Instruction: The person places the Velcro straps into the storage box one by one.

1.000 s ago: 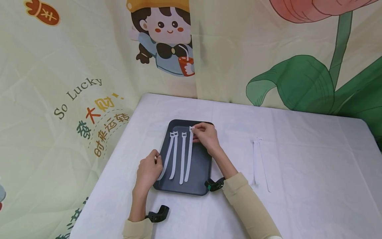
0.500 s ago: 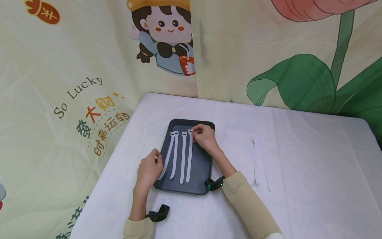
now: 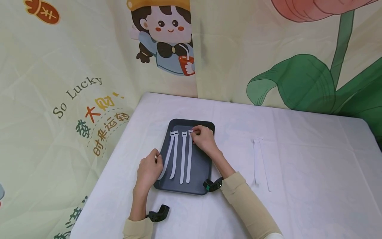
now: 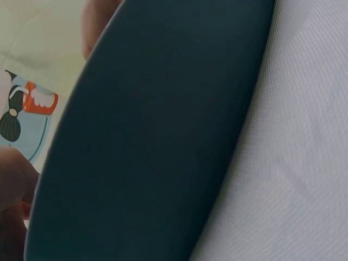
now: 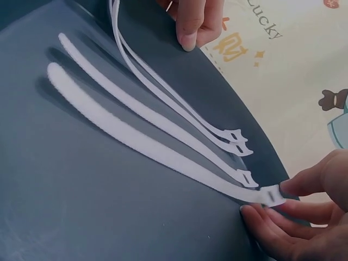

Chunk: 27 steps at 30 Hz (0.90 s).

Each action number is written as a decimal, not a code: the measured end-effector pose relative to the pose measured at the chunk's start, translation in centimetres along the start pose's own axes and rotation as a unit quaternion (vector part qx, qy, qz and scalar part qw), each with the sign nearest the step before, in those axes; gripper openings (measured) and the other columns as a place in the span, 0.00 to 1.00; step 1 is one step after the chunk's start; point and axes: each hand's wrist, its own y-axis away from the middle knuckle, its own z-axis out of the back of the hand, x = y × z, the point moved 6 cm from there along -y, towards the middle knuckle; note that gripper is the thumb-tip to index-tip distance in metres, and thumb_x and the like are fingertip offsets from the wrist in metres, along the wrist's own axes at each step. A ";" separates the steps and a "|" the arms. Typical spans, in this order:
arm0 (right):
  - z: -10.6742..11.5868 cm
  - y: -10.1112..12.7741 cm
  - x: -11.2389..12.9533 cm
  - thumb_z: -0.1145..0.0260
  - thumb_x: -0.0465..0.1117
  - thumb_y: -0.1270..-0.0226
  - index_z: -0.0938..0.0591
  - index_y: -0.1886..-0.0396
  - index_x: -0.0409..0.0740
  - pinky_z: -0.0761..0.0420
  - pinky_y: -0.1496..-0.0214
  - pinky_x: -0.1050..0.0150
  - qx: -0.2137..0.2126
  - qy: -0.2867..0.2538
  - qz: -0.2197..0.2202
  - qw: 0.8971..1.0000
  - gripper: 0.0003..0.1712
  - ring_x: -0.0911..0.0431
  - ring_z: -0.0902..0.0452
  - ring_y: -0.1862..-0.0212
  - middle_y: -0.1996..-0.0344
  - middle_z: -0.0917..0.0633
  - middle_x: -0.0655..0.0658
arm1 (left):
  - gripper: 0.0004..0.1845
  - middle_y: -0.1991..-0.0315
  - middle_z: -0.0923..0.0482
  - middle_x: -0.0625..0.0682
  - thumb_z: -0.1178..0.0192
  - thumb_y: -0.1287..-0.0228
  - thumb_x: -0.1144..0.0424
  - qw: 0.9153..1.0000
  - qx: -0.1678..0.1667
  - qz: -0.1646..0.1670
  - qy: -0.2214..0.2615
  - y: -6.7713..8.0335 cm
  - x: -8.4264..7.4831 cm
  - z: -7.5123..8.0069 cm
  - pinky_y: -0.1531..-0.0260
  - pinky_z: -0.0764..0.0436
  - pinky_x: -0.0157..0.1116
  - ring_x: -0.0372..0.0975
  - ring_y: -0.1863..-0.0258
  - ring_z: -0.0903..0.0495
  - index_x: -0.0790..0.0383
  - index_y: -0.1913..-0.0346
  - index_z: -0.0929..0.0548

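A dark tray (image 3: 200,166) lies on the white tablecloth with several white hook-and-loop straps (image 3: 174,152) laid lengthwise on it, side by side. My right hand (image 3: 193,132) pinches the slotted head of the rightmost strap (image 3: 189,156) at the tray's far end. The right wrist view shows that head (image 5: 272,194) between thumb and fingers of the right hand (image 5: 280,197), with the strap flat on the tray (image 5: 109,190). My left hand (image 3: 156,161) grips the tray's near-left edge beside the tails of the left straps. The left wrist view shows only the tray (image 4: 152,136) and the cloth (image 4: 293,163).
Two more white straps (image 3: 259,162) lie on the cloth to the right of the tray. A printed curtain (image 3: 89,66) hangs close along the table's far and left sides. The table's left edge (image 3: 98,186) runs near my left hand.
My right hand has drawn the rightmost strap's head slightly nearer, so the strap now lies straighter alongside the others. The left hand and tray have stayed put.
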 end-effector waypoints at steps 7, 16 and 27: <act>0.3 0.5 0.0 0.39 0.37 0.24 0.20 0.38 0.32 0.18 0.68 0.67 -0.002 -0.022 -0.007 1.000 0.20 0.56 0.14 0.71 0.54 0.12 0.38 | 0.08 0.79 0.24 0.53 0.50 0.24 0.64 1.000 0.001 -0.002 -0.002 0.0 0.0 -0.1 0.83 0.35 0.37 0.42 0.82 0.30 0.63 0.59 0.23; 1.2 1.2 0.6 0.40 0.38 0.24 0.18 0.42 0.33 0.15 0.66 0.63 -0.006 -0.075 -0.004 0.997 0.17 0.44 0.12 0.67 0.52 0.12 0.36 | 0.08 0.79 0.24 0.53 0.51 0.24 0.63 1.000 0.003 -0.003 -0.005 -0.2 0.0 -0.1 0.83 0.35 0.38 0.43 0.81 0.29 0.63 0.58 0.24; 2.6 2.4 0.9 0.38 0.40 0.22 0.16 0.47 0.35 0.13 0.58 0.48 0.009 -0.148 0.014 0.989 0.14 0.44 0.12 0.65 0.56 0.12 0.31 | 0.08 0.80 0.25 0.53 0.51 0.24 0.64 1.000 0.002 -0.005 -0.006 -0.2 0.1 -0.2 0.83 0.36 0.37 0.42 0.82 0.30 0.64 0.58 0.24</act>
